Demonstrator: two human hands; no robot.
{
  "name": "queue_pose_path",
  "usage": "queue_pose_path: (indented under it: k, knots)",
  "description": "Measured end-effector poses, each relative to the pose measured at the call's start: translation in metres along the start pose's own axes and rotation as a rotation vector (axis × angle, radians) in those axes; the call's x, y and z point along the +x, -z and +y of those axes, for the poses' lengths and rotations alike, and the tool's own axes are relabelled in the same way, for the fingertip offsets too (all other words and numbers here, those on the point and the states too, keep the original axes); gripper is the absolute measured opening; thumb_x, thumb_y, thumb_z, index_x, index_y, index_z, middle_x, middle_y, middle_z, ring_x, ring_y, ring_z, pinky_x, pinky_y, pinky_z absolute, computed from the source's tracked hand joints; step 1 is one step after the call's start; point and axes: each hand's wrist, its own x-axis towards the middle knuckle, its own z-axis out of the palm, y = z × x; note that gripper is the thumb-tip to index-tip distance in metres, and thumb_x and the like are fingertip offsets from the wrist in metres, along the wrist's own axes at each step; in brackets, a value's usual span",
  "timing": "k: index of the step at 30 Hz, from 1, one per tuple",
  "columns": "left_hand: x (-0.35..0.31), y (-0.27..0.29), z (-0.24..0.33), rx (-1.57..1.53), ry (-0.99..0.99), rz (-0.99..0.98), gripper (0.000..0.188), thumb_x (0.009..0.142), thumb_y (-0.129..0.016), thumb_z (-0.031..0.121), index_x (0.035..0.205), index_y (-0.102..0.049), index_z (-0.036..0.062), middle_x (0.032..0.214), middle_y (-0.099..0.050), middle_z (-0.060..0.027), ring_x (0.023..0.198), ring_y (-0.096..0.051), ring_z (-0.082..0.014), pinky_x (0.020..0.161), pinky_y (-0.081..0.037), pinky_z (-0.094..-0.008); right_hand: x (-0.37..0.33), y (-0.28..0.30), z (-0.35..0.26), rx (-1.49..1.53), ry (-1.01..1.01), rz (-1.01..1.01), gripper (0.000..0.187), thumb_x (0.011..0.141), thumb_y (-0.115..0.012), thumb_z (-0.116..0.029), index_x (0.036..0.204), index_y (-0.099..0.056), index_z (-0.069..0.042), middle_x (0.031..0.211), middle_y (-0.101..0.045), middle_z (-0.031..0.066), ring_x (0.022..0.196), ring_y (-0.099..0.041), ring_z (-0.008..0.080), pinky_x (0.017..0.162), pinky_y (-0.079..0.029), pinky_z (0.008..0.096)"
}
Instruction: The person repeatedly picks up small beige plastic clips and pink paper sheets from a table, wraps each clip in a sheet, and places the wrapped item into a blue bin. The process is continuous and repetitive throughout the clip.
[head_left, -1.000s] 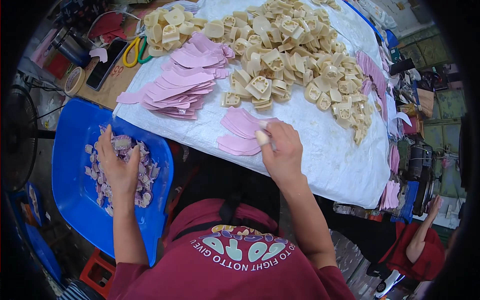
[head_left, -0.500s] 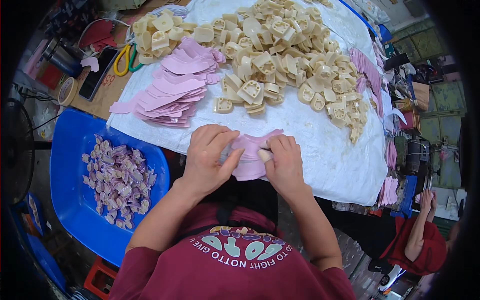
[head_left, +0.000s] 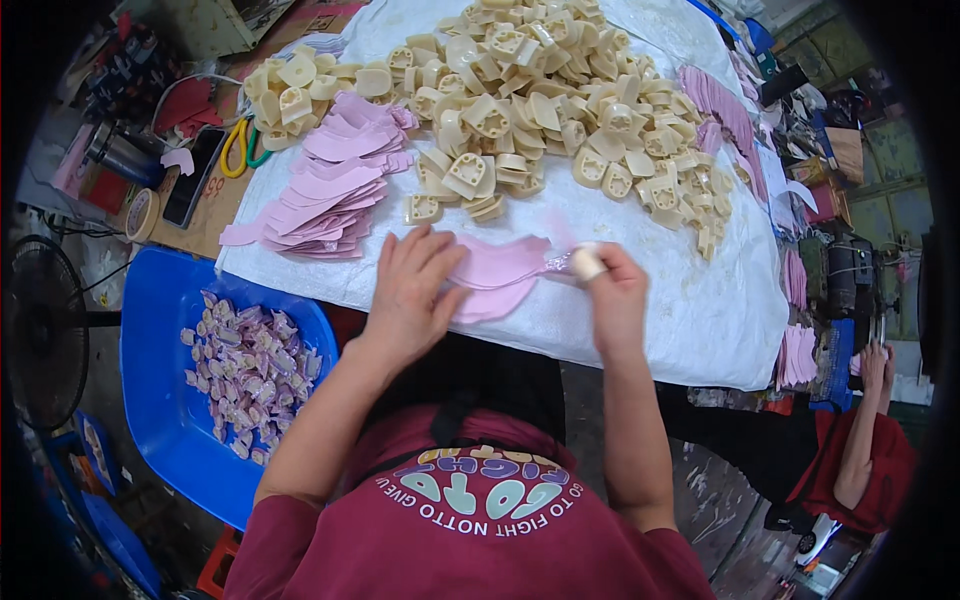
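Note:
Just over the table's near edge, my left hand (head_left: 412,290) pinches the left end of two overlapping pink curved sheet pieces (head_left: 495,268), between thumb and fingers. To their right, my right hand (head_left: 617,290) is closed, its thumb and fingertips together, with a pale cover on one digit. A thin shiny strip (head_left: 556,263) runs from the pieces' right end to these fingertips. A faint pinkish blur lies above it. Beyond my left hand rests a fanned stack of pink pieces (head_left: 325,195). Farther back is a big heap of cream moulded plastic parts (head_left: 560,110).
A white cloth (head_left: 690,330) covers the table. At the lower left, a blue tub (head_left: 150,400) holds many small pink-and-cream parts. Scissors (head_left: 238,148), a phone (head_left: 195,178) and a tape roll (head_left: 142,215) lie on the left. A fan (head_left: 45,330) stands left; another person (head_left: 860,450) works at right.
My right hand has moved right, away from the pink pieces, and the shiny strip now shows between. My left hand still grips them, and they have spread apart slightly.

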Motion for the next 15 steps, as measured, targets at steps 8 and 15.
queue_pose_path:
  k: [8,15]
  knots:
    - [0.007,0.016,0.018,-0.379,0.061,0.293,0.034,0.078,-0.068,0.006,0.112,-0.063,0.0040,0.117,-0.058,-0.0134,0.109,-0.055,-0.0259,0.096,-0.041,-0.0356,-0.022,0.018,-0.034,0.184,-0.015,0.097,0.005,0.087,-0.063,-0.007,0.088,-0.064,-0.002,0.084,-0.066,0.0037,0.076,-0.059,0.0093,0.069,-0.046,0.0246]
    - [0.019,0.008,0.038,-1.471,0.696,-0.182,0.036,0.097,-0.056,0.023,0.122,-0.059,-0.0026,0.115,-0.063,-0.0099,0.100,-0.062,-0.0145,0.085,-0.053,-0.0316,-0.023,-0.030,-0.045,-0.519,0.647,-0.140,0.020,0.074,-0.067,-0.007,0.094,-0.063,-0.004,0.093,-0.061,0.0122,0.089,-0.058,0.0320,0.079,-0.044,0.0404]
